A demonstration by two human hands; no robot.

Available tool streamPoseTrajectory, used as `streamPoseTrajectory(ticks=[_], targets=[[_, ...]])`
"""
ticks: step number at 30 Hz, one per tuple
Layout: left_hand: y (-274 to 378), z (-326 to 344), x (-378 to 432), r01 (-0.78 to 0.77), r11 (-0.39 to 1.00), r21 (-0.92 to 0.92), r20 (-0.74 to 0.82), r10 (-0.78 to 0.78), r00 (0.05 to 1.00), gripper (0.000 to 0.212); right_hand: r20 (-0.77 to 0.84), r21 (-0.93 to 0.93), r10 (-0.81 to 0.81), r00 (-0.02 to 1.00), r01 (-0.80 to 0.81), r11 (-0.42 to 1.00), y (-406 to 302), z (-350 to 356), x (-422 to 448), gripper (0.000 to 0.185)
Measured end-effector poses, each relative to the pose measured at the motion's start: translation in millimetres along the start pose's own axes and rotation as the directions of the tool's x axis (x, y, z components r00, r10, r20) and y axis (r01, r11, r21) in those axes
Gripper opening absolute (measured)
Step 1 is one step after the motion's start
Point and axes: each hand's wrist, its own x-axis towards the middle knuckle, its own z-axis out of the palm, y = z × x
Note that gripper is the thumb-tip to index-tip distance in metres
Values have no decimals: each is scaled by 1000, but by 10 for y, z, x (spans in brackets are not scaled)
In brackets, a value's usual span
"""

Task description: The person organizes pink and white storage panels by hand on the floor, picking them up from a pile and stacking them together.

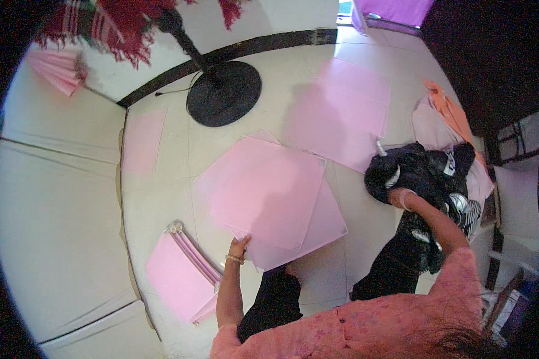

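Observation:
My left hand (239, 249) grips the lower left corner of a flat pink square panel (269, 193), which overlaps other thin, see-through pink sheets above the tiled floor. Its thumb and fingers pinch the edge. To the right, my right hand (399, 198) reaches into a heap of black clothing (417, 175) with white and striped parts; the fingertips are hidden in the fabric. Near my left forearm lies a stack of folded pink panels (184, 278) with pale edges. More pink sheets (345, 107) are spread on the tiles farther off.
A round black stand base (224, 93) with a pole and a cable rests by the wall. A pale pink sheet (144, 142) lies at the left near a large cream-covered surface (63, 224). Orange cloth (451, 110) and furniture are on the right.

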Motion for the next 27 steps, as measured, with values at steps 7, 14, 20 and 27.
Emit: streamPoseTrajectory(ticks=[7, 14, 20, 27], targets=[[-177, -516, -20, 37, 972, 231, -284, 31, 958, 48, -317, 850, 419, 851, 59, 524, -1067, -1420, 2258, 33], [-422, -755, 481, -107, 891, 441, -354, 283, 891, 49, -247, 969, 792, 558, 135, 207, -840, -1215, 3096, 37], [-207, -600, 344, -274, 960, 62, -412, 275, 869, 45, -36, 635, 664, 747, 530, -561, -978, -1692, 2715, 24], [61, -477, 382, -189, 973, -133, -369, 128, 920, 55, -87, 706, 393, 915, 335, -624, -1594, -1107, 1577, 16]])
